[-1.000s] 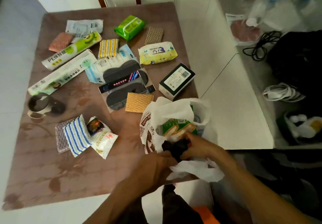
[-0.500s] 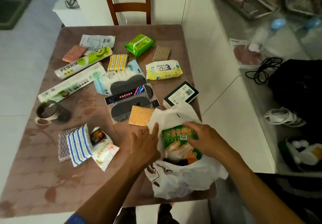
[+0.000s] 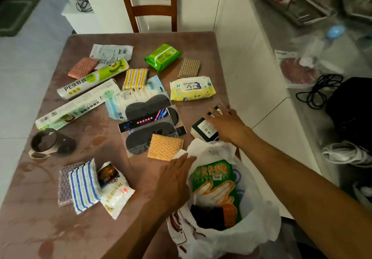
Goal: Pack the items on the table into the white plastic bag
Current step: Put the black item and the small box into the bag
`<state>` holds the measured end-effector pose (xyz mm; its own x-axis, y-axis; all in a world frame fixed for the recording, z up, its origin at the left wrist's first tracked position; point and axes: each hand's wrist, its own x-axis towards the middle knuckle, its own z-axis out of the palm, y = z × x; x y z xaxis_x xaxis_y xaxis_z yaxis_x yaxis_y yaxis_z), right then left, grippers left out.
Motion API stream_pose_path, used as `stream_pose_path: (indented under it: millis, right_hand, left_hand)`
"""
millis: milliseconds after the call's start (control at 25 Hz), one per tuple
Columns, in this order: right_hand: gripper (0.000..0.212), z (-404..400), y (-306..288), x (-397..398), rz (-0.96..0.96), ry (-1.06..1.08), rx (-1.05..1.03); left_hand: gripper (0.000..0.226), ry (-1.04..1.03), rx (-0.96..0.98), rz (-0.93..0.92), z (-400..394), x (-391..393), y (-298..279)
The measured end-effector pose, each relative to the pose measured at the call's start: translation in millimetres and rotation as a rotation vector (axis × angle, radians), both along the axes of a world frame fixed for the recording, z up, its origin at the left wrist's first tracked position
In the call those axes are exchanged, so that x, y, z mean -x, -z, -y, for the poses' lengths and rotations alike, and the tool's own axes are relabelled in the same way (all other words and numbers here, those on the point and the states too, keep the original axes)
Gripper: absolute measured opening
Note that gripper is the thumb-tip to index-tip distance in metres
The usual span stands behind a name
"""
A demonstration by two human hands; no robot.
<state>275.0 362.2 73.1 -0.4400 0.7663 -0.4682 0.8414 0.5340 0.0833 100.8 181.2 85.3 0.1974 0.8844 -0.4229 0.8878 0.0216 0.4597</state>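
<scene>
Right hand point(image 3: 225, 123) now off the white plastic bag point(image 3: 237, 236), fingers over black box point(image 3: 205, 128); left hand point(image 3: 175, 180) flat at bag's rim.

Table point(image 3: 40, 224): smooth brownish top, glossy, faint sheen. White plastic bag point(image 3: 259, 230): thin plastic film, crinkled, semi-matt. Glove pack point(image 3: 216, 186) inside it: glossy printed plastic. Green wipes pack point(image 3: 162, 56) & yellow wipes pack point(image 3: 192, 88): soft plastic wrap, shiny. Cling-film roll point(image 3: 92, 79): glossy wrapper. Long box point(image 3: 78, 107): printed card, matt. Striped cloth point(image 3: 83, 188): woven fabric, rough. Orange pad point(image 3: 165, 146): textured weave. Chair point(image 3: 147, 4): dark wood, varnished.
</scene>
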Motion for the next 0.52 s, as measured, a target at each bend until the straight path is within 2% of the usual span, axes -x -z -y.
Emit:
stream_pose_path:
  millis: [80, 200, 320, 400, 520]
  right_hand:
    - [0.093, -7.5, 16.7, 2.8, 0.068, -0.074, 0.001]
    - [0.095, -16.3, 26.7, 10.1, 0.083, -0.090, -0.066]
    - [0.093, -24.5, 23.9, 16.6, 0.014, 0.031, -0.019]
    - [0.093, -21.2, 6.3, 5.4, -0.237, 0.290, 0.005]
    - [0.093, 14.1, -45.5, -26.4, -0.865, 0.659, -0.100]
  left_hand:
    - [0.082, -0.008, 0.027, 0.016, -0.7, 1.8, 3.6]
    - [0.082, -0.002, 0.057, 0.053, 1.5, 2.4, 0.2]
    - [0.082, -0.021, 0.077, 0.092, 5.2, 4.9, -6.4]
    - [0.083, -0.054, 0.071, 0.116, 9.2, 8.3, -6.0]
    - [0.087, -0.097, 0.099, 0.164, 15.3, 9.3, -2.1]
